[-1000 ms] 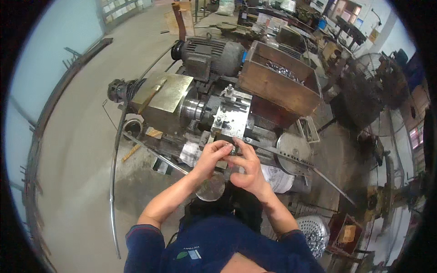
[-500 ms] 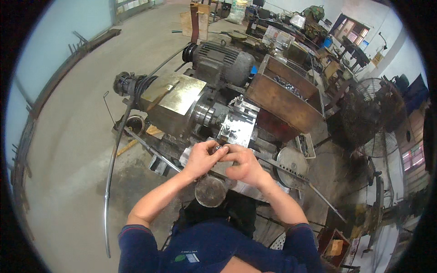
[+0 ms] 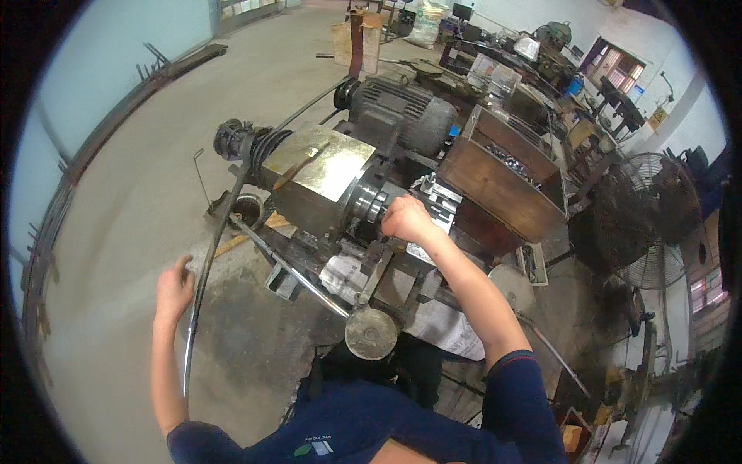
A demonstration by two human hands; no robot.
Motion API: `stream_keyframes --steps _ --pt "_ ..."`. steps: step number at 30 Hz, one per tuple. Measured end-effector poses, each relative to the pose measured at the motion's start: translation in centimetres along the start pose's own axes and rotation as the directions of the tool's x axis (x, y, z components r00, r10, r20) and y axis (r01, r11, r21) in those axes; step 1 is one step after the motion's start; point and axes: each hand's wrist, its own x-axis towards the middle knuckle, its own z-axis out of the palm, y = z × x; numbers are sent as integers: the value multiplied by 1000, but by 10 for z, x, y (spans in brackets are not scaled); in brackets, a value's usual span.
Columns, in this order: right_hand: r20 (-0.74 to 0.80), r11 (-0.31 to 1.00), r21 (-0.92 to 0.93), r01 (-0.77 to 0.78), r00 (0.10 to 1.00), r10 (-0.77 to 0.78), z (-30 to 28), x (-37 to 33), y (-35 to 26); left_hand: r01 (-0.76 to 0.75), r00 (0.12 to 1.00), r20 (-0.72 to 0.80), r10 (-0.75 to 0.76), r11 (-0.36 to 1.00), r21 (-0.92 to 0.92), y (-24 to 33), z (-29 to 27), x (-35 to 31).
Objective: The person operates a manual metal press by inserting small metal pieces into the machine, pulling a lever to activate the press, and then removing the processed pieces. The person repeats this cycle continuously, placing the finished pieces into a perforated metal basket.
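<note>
Floor (image 3: 116, 232) of a workshop, pale grey, to the left of the right-hand grip and beyond it. Lathe (image 3: 305, 205), directly beneath that grip and extending to both sides of it. Fan (image 3: 645, 209), caged, well to the right of the grip. Box (image 3: 498, 189), wooden, open-topped, beyond the grip and to its right; partly filled. Motor (image 3: 406, 116), finned, straight beyond the grip. Bar (image 3: 195, 325), long and slanting, well to the left of the grip. Disc (image 3: 371, 334), nearer the body than the grip. Pot (image 3: 249, 207), round, open, left of the grip; dark inside, contents not discernible. Tray (image 3: 536, 267), shallow, right of the grip; contents unclear.

Left hand (image 3: 176, 288): fingers loosely parted, nothing visible between them; just beside the bar, contact uncertain. Right hand (image 3: 406, 219): fingers curled together at the front of the chuck (image 3: 366, 199); cannot tell whether pinching something, the inner side being hidden. Step in hand, by judgement: manual work at the chuck's face. Next move, by judgement: calls for steady alignment with the chuck, then fingers well clear before any pull on the bar.

Metal parts (image 3: 510, 164): heaped inside the box, too small to distinguish singly.
</note>
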Motion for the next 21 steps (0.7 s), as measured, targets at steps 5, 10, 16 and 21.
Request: stream_keyframes --steps 5,10,16,21 --pt "85 976 190 -103 993 88 -18 0 -20 260 962 121 -246 958 -117 -22 39 -38" --pt "-121 999 -21 41 992 -43 -14 1 -23 229 972 40 -233 970 88 -17 50 -21" --pt "140 951 235 -200 975 171 -33 5 -40 232 968 68 -242 964 130 -21 53 -16" --pt "21 973 175 -150 989 149 -22 2 -34 154 951 101 -293 729 667 -115 19 35"
